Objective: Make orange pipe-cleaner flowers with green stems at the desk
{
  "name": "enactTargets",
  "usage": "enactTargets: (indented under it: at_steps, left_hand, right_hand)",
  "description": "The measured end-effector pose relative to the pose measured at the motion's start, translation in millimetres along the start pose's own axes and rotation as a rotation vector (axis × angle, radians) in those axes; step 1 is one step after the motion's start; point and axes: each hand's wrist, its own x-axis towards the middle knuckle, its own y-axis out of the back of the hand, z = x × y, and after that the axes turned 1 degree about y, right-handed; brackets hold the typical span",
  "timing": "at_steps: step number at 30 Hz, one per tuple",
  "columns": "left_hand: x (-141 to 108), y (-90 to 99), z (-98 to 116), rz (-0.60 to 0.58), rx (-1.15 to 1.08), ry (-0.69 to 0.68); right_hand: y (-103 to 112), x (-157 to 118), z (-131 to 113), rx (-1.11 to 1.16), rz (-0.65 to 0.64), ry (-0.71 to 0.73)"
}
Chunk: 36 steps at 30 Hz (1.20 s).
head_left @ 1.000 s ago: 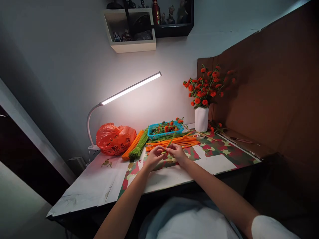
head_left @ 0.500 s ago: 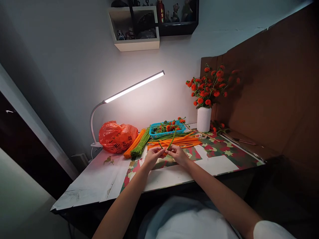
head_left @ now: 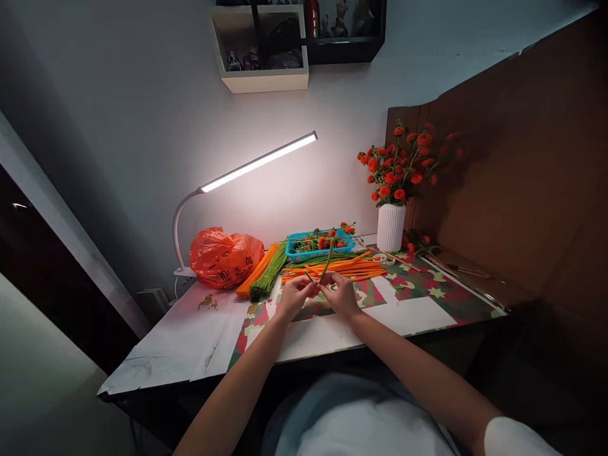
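Note:
Close together above the front middle of the table, my left hand (head_left: 295, 296) and my right hand (head_left: 341, 295) both pinch a green fuzzy stem (head_left: 327, 261). The stem is bent, with a long end pointing up and a short end leaning left. Just behind the fingers lie loose orange stems (head_left: 356, 268). A bundle of green stems (head_left: 270, 275) and a bundle of orange stems (head_left: 254, 276) rest to the left of my hands. Fingertips partly cover the stem's lower part.
A blue basket (head_left: 291, 249) of orange flowers stands behind the stems. At the left are a red plastic bag (head_left: 223, 256) and a lit lamp (head_left: 259, 161). A white vase (head_left: 391, 228) with flowers, scissors (head_left: 386, 258) and a cardboard panel (head_left: 513, 183) are on the right.
The stem's long end has turned more upright between my hands. My right hand's fingers have shifted slightly upward. The whole view has moved a little.

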Motion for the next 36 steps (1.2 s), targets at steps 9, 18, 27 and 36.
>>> enactTargets:
  at_steps: [9,18,27,36]
  left_hand:
    - [0.6,-1.2,2.6,0.035,-0.070,0.071]
    - [-3.1,-1.6,4.3,0.010,-0.034,-0.036]
    - [-0.7,-2.6,2.5,0.050,0.012,-0.018]
    - [-1.8,-6.2,1.8,-0.010,-0.178,0.148]
  right_hand:
    - [2.3,-3.2,0.8,0.054,-0.017,0.124]
    - [2.9,-2.0,0.9,-0.077,-0.028,0.167]
    - [3.0,-1.8,2.1,-0.097,-0.021,0.206]
    - [2.6,-3.0,4.8,-0.130,0.044,0.256]
